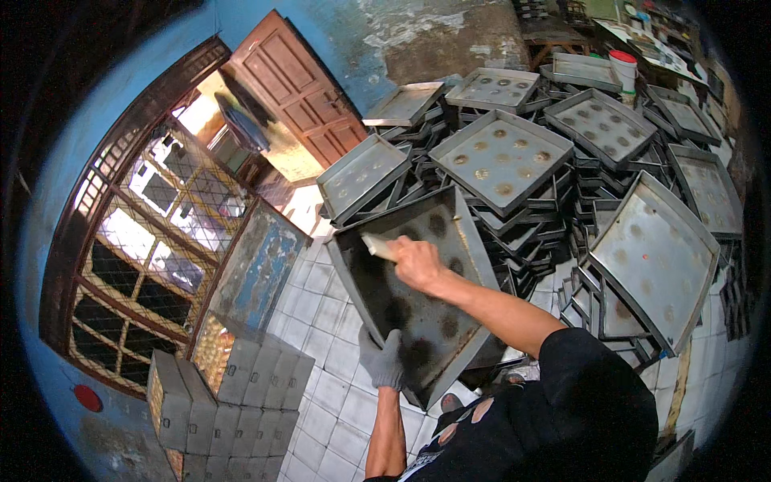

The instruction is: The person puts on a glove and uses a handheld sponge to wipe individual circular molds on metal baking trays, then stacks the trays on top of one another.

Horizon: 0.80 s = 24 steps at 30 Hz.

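My left hand (383, 356), in a grey knitted glove, grips the near left wall of a square metal baking tray (421, 301) with dark round stains on its floor. The tray is held tilted in front of me. Bare and ungloved, my right hand (417, 260) is closed on a pale, flat-edged scraper or brush (379, 247), whose exact kind I cannot tell. That tool is over the tray's dark upper left part; whether it touches the metal is unclear.
Tall stacks of metal trays (502, 158) stand ahead and to the right. Grey metal tins (241, 385) are piled at the lower left by a barred window (162, 235). A wooden door (295, 84) stands ajar. A white bucket with a red lid (623, 69) is at the back right.
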Available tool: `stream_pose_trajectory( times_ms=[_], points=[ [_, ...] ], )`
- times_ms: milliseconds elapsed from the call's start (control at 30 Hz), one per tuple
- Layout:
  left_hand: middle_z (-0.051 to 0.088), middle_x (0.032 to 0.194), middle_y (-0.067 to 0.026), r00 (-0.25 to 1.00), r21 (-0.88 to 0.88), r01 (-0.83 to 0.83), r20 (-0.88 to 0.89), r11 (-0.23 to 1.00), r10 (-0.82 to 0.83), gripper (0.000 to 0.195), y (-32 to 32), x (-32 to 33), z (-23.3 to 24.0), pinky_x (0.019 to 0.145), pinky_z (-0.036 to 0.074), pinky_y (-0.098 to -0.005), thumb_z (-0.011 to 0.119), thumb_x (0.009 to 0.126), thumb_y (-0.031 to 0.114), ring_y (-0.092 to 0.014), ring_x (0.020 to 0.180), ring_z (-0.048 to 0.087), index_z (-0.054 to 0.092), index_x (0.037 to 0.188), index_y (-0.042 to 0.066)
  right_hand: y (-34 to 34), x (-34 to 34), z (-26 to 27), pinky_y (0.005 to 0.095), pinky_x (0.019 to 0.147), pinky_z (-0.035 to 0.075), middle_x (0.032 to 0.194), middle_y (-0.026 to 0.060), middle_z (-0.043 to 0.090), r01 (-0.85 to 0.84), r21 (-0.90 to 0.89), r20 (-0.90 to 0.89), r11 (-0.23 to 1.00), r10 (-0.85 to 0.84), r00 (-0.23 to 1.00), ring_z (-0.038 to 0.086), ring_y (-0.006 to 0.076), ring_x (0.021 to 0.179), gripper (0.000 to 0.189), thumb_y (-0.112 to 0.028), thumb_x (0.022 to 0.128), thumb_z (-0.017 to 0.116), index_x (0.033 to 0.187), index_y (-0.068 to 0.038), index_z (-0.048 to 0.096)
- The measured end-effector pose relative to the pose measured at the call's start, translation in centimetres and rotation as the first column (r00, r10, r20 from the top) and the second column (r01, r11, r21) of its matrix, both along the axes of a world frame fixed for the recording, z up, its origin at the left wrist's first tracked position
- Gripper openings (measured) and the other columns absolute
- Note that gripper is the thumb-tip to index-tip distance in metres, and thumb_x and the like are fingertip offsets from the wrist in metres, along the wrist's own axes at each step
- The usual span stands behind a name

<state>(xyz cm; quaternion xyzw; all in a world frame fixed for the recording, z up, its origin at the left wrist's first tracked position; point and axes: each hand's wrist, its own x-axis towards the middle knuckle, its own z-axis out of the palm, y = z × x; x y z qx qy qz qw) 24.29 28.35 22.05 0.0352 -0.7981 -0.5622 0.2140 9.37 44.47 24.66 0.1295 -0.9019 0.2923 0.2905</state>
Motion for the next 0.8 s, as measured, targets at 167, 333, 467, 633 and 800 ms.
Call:
stream_pose_trajectory(
  times_ms=[167,333,467,633,800],
  points=[
    [0.063,0.107,-0.0179,0.997,-0.204,-0.003,-0.081,0.979,-0.013,0.065,0.6,5.1,2.4,0.087,0.049,-0.0344,0.074,0.07,0.017,-0.026,0.097,0.062,0.05,0.126,-0.005,11.9,-5.3,-4.6,0.046,0.073,0.056,0.083,0.0244,0.068,0.405,-0.197,0.47,0.893,-0.277,0.838,0.069,0.0391,0.081,0.031,-0.023,0.085,0.057,0.092,0.004,0.069],
    [0.06,0.115,-0.0186,0.994,-0.192,-0.045,-0.104,0.98,0.025,0.076,0.3,5.7,3.2,0.092,0.046,-0.0355,0.074,0.061,0.019,-0.03,0.106,0.059,0.049,0.128,-0.005,15.5,-6.1,-9.1,0.0448,0.061,0.054,0.086,0.0147,0.066,0.37,-0.851,0.519,0.371,0.491,0.7,0.064,0.0278,0.065,0.037,-0.021,0.088,0.057,0.109,0.009,0.059],
    [0.061,0.115,-0.0195,0.948,-0.148,-0.088,-0.316,0.985,0.037,0.075,1.2,2.9,4.5,0.092,0.046,-0.0357,0.075,0.064,0.021,-0.029,0.104,0.06,0.049,0.128,-0.006,11.0,-1.2,-16.2,0.0422,0.078,0.054,0.107,0.0116,0.066,0.37,-0.902,0.422,0.22,0.628,0.654,0.064,0.0242,0.093,0.039,-0.022,0.087,0.066,0.118,0.0,0.059],
    [0.062,0.115,-0.0193,0.797,-0.164,-0.274,-0.59,0.948,0.129,0.067,1.6,3.5,6.1,0.093,0.046,-0.0361,0.076,0.071,0.025,-0.028,0.102,0.061,0.052,0.126,-0.006,20.3,-1.5,-13.1,0.0444,0.087,0.048,0.116,0.0112,0.059,0.201,-0.98,0.196,0.013,0.291,0.937,0.058,0.0271,0.105,0.055,-0.038,0.091,0.062,0.132,-0.006,0.047],
    [0.067,0.105,-0.0116,0.904,-0.32,-0.079,-0.423,0.944,-0.068,0.046,3.3,6.0,7.6,0.083,0.049,-0.0344,0.078,0.075,0.023,-0.023,0.092,0.061,0.062,0.111,-0.002,28.7,-8.7,-2.4,0.0449,0.073,0.053,0.112,0.0192,0.06,-0.123,-0.929,-0.038,-0.349,-0.241,0.97,0.064,0.0317,0.091,0.065,-0.045,0.09,0.06,0.126,0.008,0.048]
  ],
)
